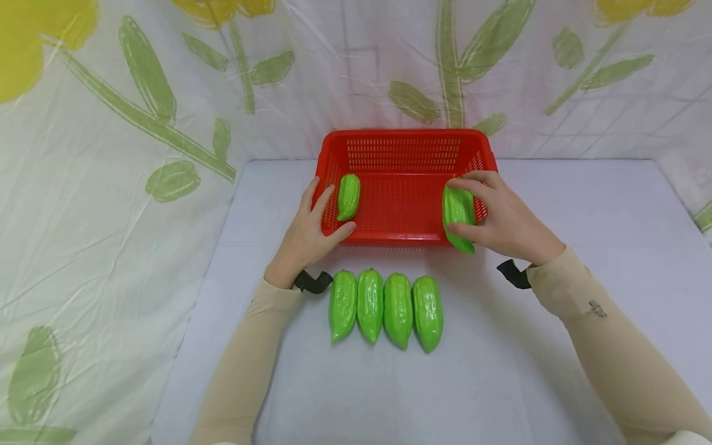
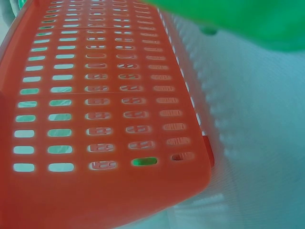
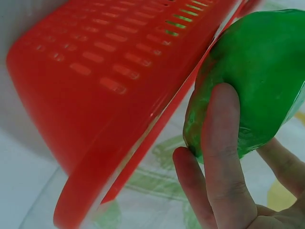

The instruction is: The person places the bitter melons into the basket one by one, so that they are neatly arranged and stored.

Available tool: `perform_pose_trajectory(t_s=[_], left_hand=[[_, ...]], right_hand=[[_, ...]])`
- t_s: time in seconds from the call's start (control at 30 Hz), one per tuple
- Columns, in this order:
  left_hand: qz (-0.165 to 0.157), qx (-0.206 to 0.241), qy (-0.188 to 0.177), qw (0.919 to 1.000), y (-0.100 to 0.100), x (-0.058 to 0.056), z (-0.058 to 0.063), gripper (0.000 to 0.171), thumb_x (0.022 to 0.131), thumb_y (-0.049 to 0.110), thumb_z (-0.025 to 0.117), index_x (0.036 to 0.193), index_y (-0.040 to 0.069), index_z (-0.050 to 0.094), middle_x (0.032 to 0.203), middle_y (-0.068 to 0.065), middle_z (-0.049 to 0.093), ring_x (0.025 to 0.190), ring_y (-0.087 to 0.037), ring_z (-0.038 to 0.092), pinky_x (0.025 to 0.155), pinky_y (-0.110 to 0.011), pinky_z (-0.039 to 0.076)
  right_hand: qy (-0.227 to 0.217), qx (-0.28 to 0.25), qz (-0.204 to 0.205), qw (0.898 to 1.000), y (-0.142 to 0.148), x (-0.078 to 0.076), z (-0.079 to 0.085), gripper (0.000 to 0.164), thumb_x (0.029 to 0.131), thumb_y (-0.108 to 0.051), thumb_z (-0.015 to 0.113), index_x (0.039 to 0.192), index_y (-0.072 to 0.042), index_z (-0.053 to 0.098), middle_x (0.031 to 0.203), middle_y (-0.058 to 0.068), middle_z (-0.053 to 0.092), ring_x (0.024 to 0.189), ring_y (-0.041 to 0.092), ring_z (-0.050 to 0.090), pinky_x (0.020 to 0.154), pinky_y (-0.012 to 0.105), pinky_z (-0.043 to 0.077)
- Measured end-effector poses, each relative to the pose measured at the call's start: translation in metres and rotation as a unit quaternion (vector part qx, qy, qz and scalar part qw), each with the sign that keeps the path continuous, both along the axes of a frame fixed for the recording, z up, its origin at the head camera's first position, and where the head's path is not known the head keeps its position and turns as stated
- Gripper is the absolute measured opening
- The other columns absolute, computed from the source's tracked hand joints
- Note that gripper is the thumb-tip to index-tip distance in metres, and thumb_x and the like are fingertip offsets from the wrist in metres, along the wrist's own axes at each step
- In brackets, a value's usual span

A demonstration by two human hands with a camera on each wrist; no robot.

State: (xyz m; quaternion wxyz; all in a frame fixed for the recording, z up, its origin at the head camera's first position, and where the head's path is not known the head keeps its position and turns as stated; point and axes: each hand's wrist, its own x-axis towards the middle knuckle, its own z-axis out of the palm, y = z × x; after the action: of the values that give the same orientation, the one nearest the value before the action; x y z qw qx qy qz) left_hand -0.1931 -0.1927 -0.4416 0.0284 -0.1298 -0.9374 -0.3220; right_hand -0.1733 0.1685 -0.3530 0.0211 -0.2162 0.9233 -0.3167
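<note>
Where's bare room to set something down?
Free: table right of the red basket, beyond the right hand; table nearer than the row of four green pods, between the sleeves; middle of the basket floor. Crowded: both basket ends: left hand and one pod; right hand and held pod.

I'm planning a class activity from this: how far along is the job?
Done, if the basket is being filled: one green vegetable lies inside, at the left.
In hand: the right hand holds a second green vegetable over the basket's right front; the left hand is at the left front corner.
Remaining: four green vegetables lie in a row on the table, in front of the basket.
</note>
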Motion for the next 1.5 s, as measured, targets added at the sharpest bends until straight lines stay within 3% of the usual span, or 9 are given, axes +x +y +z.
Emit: perform_pose_trajectory(t_s=[0.3, 0.83, 1.17, 1.5], left_hand=[[0.001, -0.001, -0.004, 1.0, 0.0, 0.0, 0.0, 0.091, 0.094, 0.061, 0.063, 0.166, 0.019, 0.027, 0.176, -0.002, 0.006, 0.158, -0.032, 0.025, 0.119, -0.06, 0.038], [0.001, -0.001, -0.002, 1.0, -0.001, 0.0, -0.001, 0.091, 0.094, 0.061, 0.063, 0.166, 0.02, 0.027, 0.176, -0.002, 0.006, 0.158, -0.031, 0.024, 0.119, -0.06, 0.039], [0.0, -0.001, -0.004, 1.0, -0.001, -0.001, 0.0, 0.091, 0.094, 0.061, 0.064, 0.166, 0.02, 0.027, 0.176, -0.002, 0.006, 0.158, -0.031, 0.024, 0.118, -0.06, 0.039], [-0.003, 0.001, -0.005, 1.0, -0.002, -0.001, -0.002, 0.091, 0.094, 0.061, 0.064, 0.166, 0.02, 0.027, 0.176, -0.001, 0.006, 0.158, -0.032, 0.025, 0.119, -0.059, 0.039]], right_hand=[[-0.012, 0.019, 0.001, 1.0, -0.005, -0.017, 0.003, 0.066, 0.09, -0.021, 0.08, 0.15, -0.007, 0.053, 0.149, 0.022, 0.043, 0.134, 0.04, 0.045, 0.103, 0.063, 0.05], [-0.037, 0.054, 0.006, 0.998, -0.015, -0.047, 0.025, 0.07, 0.094, -0.029, 0.075, 0.155, -0.01, 0.047, 0.158, 0.023, 0.034, 0.139, 0.042, 0.04, 0.106, 0.065, 0.045], [-0.065, 0.067, 0.003, 0.996, -0.027, -0.065, 0.028, 0.074, 0.095, -0.037, 0.074, 0.158, -0.015, 0.043, 0.164, 0.02, 0.029, 0.146, 0.039, 0.033, 0.109, 0.065, 0.043], [-0.067, 0.079, 0.006, 0.995, -0.038, -0.087, 0.027, 0.072, 0.095, -0.038, 0.073, 0.157, -0.015, 0.045, 0.163, 0.02, 0.032, 0.144, 0.04, 0.036, 0.107, 0.062, 0.045]])
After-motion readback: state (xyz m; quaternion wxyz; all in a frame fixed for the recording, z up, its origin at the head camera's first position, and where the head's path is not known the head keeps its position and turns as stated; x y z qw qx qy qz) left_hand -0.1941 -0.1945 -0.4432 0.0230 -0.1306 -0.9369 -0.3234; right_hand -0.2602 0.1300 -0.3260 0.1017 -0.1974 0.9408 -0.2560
